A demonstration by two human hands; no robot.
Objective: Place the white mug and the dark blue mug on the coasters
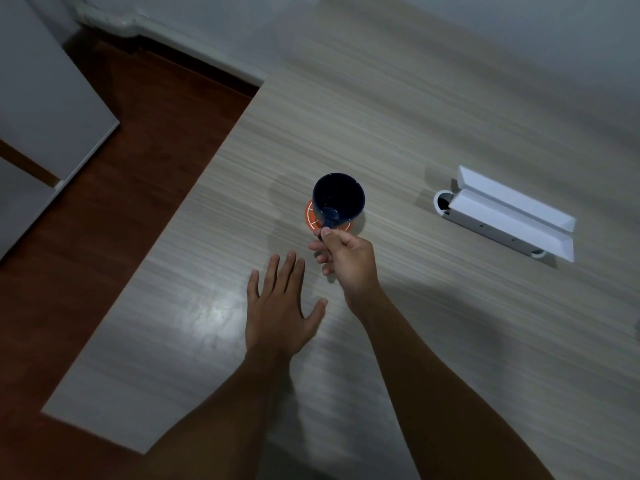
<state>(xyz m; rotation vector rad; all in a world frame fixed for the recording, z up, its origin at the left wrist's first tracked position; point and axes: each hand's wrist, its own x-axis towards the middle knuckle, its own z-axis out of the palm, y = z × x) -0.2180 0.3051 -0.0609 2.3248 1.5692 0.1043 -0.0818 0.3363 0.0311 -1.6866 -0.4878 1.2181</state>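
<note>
The dark blue mug [338,198] stands upright over an orange coaster [311,216] with white lines, near the middle of the wooden table. I cannot tell whether its base touches the coaster. My right hand [346,259] pinches the mug's handle, which points toward me. My left hand [282,306] lies flat on the table with fingers spread, just left of and nearer than the mug, holding nothing. No white mug and no second coaster are in view.
The pale wood-grain table [415,116] has its left edge running diagonally beside a reddish-brown floor [121,168]. A white cable-outlet box [509,216] with an open lid sits on the table at the right. A white cabinet [41,98] stands at far left.
</note>
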